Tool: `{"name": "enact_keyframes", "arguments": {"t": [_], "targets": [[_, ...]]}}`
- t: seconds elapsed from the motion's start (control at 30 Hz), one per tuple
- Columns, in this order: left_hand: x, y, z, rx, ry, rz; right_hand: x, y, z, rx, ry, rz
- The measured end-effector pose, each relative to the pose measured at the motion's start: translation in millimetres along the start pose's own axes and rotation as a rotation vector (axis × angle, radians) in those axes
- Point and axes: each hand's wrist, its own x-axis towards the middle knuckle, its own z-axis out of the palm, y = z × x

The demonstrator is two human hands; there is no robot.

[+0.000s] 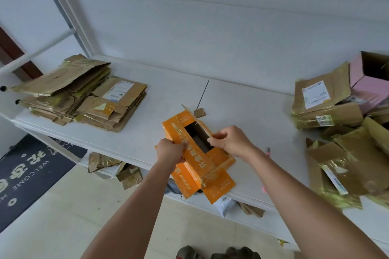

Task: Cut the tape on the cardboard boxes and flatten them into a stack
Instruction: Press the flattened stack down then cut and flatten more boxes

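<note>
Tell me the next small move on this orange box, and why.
Probably pull the two sides apart and press the box flat. The left hand grips one long edge of the orange box and the right hand pinches the opposite flap; its top gapes open and flaps hang loose at the near end, so the tape looks already cut. Then it can join the flattened stack on the left.

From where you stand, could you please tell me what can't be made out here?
- Head view: orange box interior, too dark to see.
- Pink-handled object at the table's front: mostly behind the right forearm.
- Pink box: cut off by the right edge.
- Label text: too small.
</note>
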Motion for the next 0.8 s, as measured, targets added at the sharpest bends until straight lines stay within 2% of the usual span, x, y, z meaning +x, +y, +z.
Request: {"name": "enact_keyframes", "arguments": {"t": [0.1,0.2,0.3,0.37,0.43,0.57,0.67,0.8], "targets": [[-1,0,0,0.021,-0.005,-0.003,0,8,-14,0.351,-0.118,0.131],[-2,2,-1,0.041,-0.01,0.006,1,26,-22,0.595,-0.117,0.249],[0,1,1,0.063,0.004,0.018,1,44,-9,0.415,0.05,0.199],[2,1,3,0.066,0.021,0.032,3,47,2,0.135,0.257,0.033],[3,1,5,0.068,0.038,0.038,3,43,8,-0.109,0.341,-0.122],[4,-1,6,0.073,0.052,0.034,-11,42,17,-0.292,0.22,-0.183],[4,2,9,0.082,0.063,0.023,-23,47,19,-0.238,0.059,-0.128],[1,11,19,0.072,0.043,-0.014,-24,47,23,-0.205,0.05,-0.078]]}}
